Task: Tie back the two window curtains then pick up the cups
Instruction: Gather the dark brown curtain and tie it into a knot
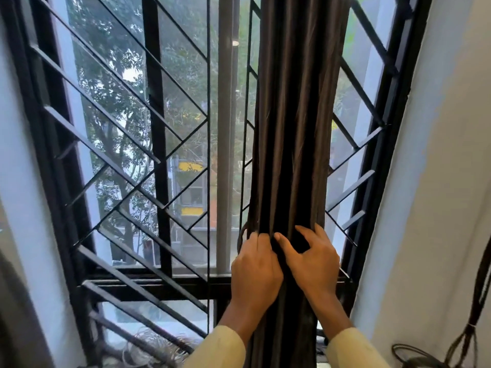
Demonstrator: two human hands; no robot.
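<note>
Cream sleeves [220, 349] at 6 o'clock lead up to both hands, which rest against a dark brown curtain [295, 128] gathered into one thick column just right of centre. On the curtain's left edge, the left hand [255, 269] has its fingers [256, 241] curled into the folds, gripping the cloth. Just beside it, touching the front of the bundle, the right hand [313, 261] has its fingers [305, 232] spread fairly wide and bent over a deep fold, thumb reaching toward the left hand; whether it pinches fabric or only presses on it I cannot tell. A thin dark loop [243, 235] shows at the curtain's left edge just above the left hand. Behind the curtain, a black window grille [148, 144] with slanted bars spans from 9 to 3 o'clock, with trees [111, 83] beyond the glass. A white wall [438, 208] fills 3 o'clock, and dark cables [473, 322] hang at 4 o'clock.
</note>
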